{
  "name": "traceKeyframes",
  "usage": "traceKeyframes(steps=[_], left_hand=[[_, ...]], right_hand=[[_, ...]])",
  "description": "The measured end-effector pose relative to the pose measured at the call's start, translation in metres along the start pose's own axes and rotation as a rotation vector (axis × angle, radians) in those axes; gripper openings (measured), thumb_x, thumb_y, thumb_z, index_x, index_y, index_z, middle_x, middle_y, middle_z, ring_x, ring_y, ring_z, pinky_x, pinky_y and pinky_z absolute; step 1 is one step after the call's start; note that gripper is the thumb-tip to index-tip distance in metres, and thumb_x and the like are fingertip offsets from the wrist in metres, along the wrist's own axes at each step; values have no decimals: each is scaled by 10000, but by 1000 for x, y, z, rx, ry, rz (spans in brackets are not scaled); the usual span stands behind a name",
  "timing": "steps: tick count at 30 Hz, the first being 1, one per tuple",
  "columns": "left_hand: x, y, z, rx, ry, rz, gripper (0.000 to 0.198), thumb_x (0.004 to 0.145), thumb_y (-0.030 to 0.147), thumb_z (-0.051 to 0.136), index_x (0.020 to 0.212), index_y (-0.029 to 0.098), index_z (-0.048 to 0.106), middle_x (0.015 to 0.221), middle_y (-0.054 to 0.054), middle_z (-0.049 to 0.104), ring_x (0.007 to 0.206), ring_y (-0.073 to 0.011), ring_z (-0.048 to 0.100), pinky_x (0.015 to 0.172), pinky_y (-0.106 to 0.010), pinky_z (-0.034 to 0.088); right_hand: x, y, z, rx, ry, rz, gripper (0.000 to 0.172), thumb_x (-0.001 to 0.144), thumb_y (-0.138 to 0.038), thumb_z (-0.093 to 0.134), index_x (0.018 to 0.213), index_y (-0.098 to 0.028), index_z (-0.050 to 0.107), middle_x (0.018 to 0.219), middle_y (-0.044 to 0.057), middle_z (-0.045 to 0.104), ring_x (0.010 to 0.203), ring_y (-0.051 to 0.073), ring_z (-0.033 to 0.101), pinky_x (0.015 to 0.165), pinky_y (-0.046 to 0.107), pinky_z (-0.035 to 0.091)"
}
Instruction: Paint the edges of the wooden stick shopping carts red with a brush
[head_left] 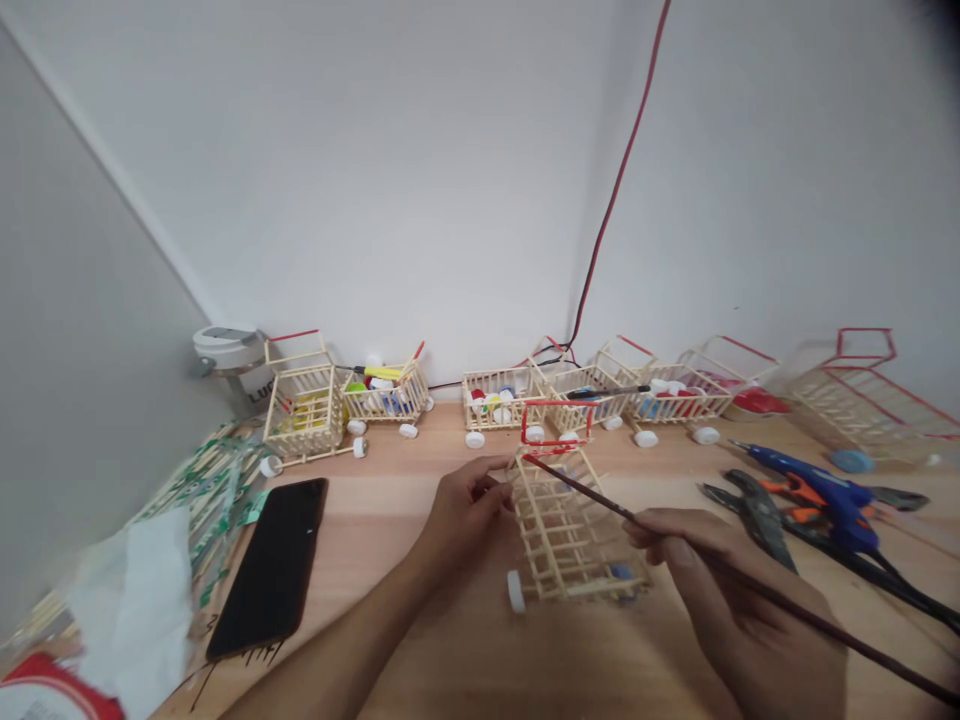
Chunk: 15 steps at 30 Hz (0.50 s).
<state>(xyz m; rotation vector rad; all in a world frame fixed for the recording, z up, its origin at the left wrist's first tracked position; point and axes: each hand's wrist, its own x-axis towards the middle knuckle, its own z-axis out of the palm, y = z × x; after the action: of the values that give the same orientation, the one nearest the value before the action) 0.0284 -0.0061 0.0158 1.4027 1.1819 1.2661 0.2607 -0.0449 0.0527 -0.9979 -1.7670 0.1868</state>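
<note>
Popsicle-stick cart [570, 525] sits pinched in left-hand fingers [487, 490], right-hand fingers [660, 530] curl around a thin dark rod [600, 495] crossing it, and a blue glue gun [832, 500] lies beyond those fingers.

A light wooden tabletop [390, 470] runs beneath the fingers [487, 482]. Left of them lies a black smartphone [267, 568]; to their right, a blue hot glue gun [825, 495] and pliers [754, 510]; beyond them, miniature popsicle-stick shopping carts [592, 395].

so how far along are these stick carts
Looks done: the stick carts along the wall, with red handles and white cap wheels. In hand: one cart, held in the left hand, the right hand holding a thin dark rod to its red handle. Left: only one wheel shows on it.
</note>
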Motion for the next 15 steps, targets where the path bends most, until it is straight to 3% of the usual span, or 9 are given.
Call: traceKeyframes(steps=[5, 15], left_hand=[[-1, 0, 0, 7, 11, -11, 373, 805, 185, 594, 1167, 157, 679, 694, -5, 672, 649, -149, 617, 623, -234, 447], [1, -2, -1, 15, 3, 10, 365, 811, 205, 596, 1164, 158, 676, 691, -4, 677, 658, -154, 625, 643, -246, 460]], right_hand=[[0, 7, 1, -60, -44, -51, 166, 867, -263, 561, 1005, -263, 653, 862, -2, 703, 742, 111, 666, 657, 198, 544], [-2, 11, -14, -126, 24, 41, 162, 879, -317, 545, 981, -278, 664, 871, -7, 693, 782, 133, 656, 765, 262, 536]])
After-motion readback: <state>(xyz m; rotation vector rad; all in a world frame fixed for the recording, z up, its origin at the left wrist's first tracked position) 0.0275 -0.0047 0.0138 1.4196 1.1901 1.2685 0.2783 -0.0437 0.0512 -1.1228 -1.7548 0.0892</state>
